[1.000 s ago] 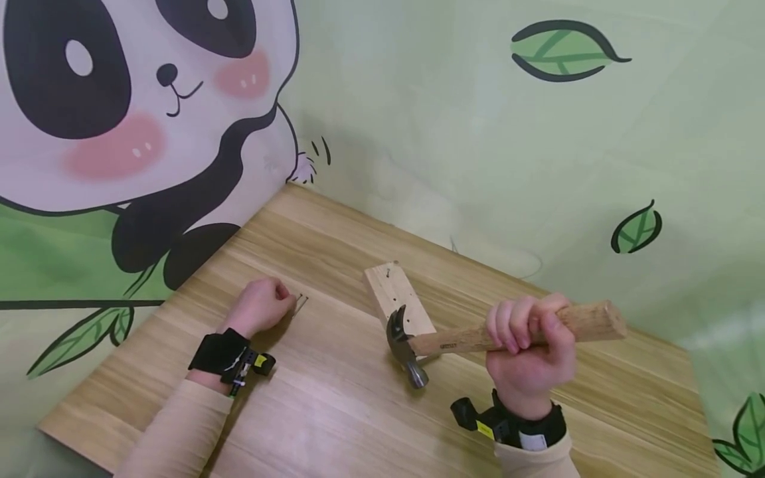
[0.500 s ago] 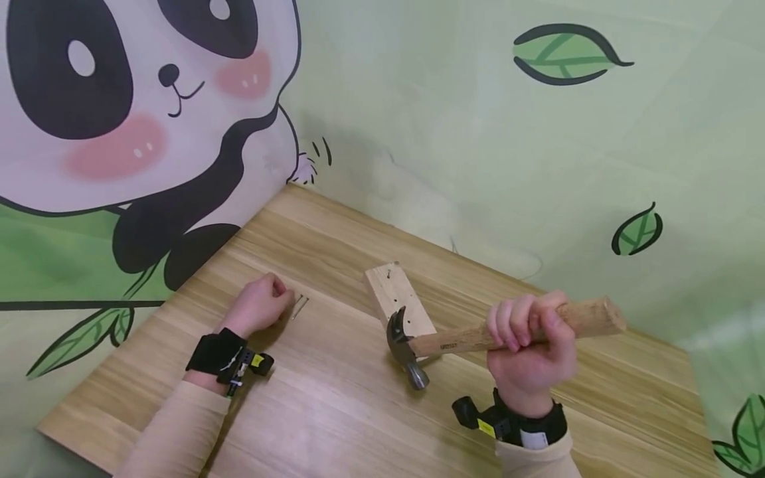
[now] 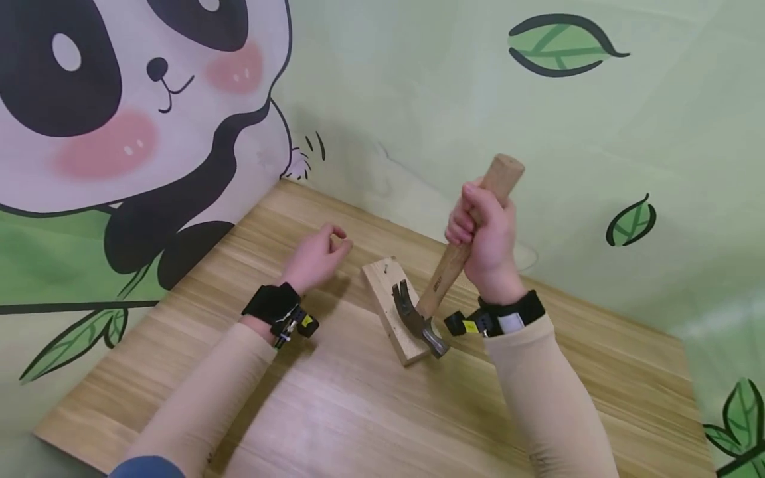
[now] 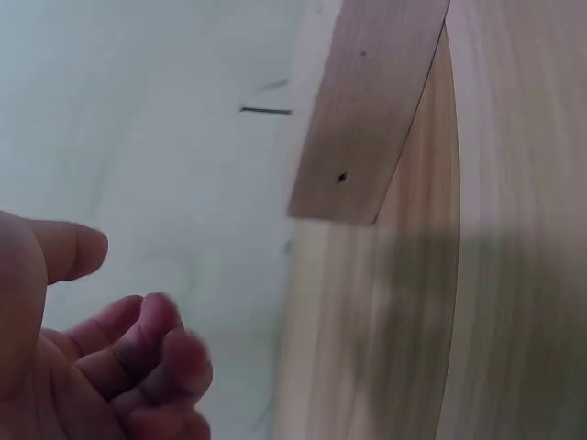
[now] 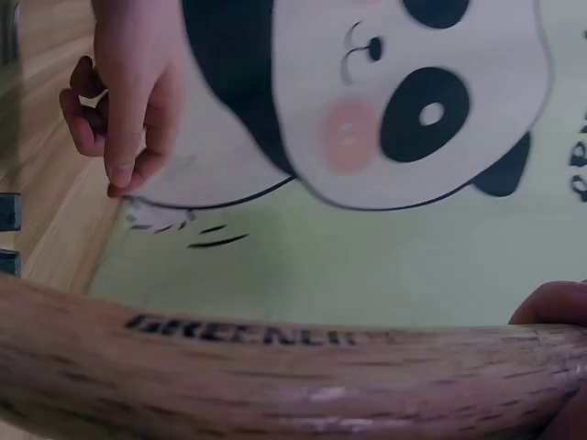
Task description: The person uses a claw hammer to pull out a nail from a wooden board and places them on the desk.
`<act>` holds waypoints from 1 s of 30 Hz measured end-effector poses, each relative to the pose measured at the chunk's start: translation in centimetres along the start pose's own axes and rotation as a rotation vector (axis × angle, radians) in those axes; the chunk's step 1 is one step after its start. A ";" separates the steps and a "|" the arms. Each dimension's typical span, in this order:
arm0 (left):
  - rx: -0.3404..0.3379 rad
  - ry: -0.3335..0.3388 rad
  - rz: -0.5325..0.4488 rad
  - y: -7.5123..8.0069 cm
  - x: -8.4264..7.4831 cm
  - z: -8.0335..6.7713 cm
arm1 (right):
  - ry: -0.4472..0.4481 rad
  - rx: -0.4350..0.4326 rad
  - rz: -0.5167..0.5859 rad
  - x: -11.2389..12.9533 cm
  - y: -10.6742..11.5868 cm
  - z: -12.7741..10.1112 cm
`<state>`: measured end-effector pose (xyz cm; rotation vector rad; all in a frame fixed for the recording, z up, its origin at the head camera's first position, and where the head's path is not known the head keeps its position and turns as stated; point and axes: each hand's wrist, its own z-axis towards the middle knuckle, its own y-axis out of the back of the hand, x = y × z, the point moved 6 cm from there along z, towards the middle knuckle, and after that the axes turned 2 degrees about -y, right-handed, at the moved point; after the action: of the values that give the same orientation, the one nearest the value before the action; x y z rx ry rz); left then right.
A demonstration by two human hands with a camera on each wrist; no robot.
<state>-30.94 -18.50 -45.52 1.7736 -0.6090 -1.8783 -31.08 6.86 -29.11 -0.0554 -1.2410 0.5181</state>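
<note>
- Claw hammer [image 3: 421, 322]: head low over the near end of the wood block [image 3: 391, 312], claw pointing up toward the far end, striking face off the block's near right corner. Can't tell if the head touches the wood.
- Handle [image 3: 466, 239] runs up and to the right from the head, steeply tilted; printed lettering on it reads clearly in the right wrist view [image 5: 238, 332].
- Right hand [image 3: 487, 232]: fingers wrapped tight around the upper part of the handle, butt end sticking out above the fist.
- Wood block: pale, rectangular, lying flat on the tabletop [image 3: 335, 411], long axis running away from the person. One small dark nail head or hole near the far end [image 3: 386, 269]; left wrist view shows the same dark spot on the block [image 4: 341, 177].
- Left hand [image 3: 317, 255]: raised just left of the block's far end, fingers curled in with thumb and fingertips close together. Whether it pinches anything I can't tell; too small and blurred in every view.
- Both forearms in beige sleeves, black wrist straps [image 3: 271, 304] with cameras.
- Backdrop: green wall with leaf prints and a large cartoon panda [image 3: 119, 99] on the left.
</note>
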 end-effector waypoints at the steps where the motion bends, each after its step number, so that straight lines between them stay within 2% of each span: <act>1: 0.030 0.006 -0.002 -0.5 -0.2 0.8 | -0.028 -0.001 -0.035 -0.5 -0.2 1.0; 6: 0.125 0.008 0.035 -3.0 0.1 4.4 | -0.162 0.017 -0.144 -3.3 -1.4 5.3; 11: 0.165 -0.029 0.102 -5.3 0.5 6.3 | -0.252 0.057 -0.237 -5.8 -2.6 7.5; 15: 0.193 -0.106 0.118 -6.6 -0.3 6.7 | -0.268 0.054 -0.277 -6.7 -3.3 8.1; 21: 0.263 -0.175 0.140 -8.7 -0.2 6.6 | -0.281 -0.001 -0.323 -7.9 -4.1 8.5; 24: 0.262 -0.203 0.128 -9.4 0.2 6.9 | -0.286 -0.019 -0.388 -8.5 -4.6 8.9; 30: 0.247 -0.226 0.102 -9.7 0.6 6.8 | -0.307 -0.002 -0.487 -9.8 -5.9 9.7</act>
<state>-38.12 -11.33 -51.59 1.6494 -1.0342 -2.0183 -40.06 -4.54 -32.66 0.3292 -1.4940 0.1006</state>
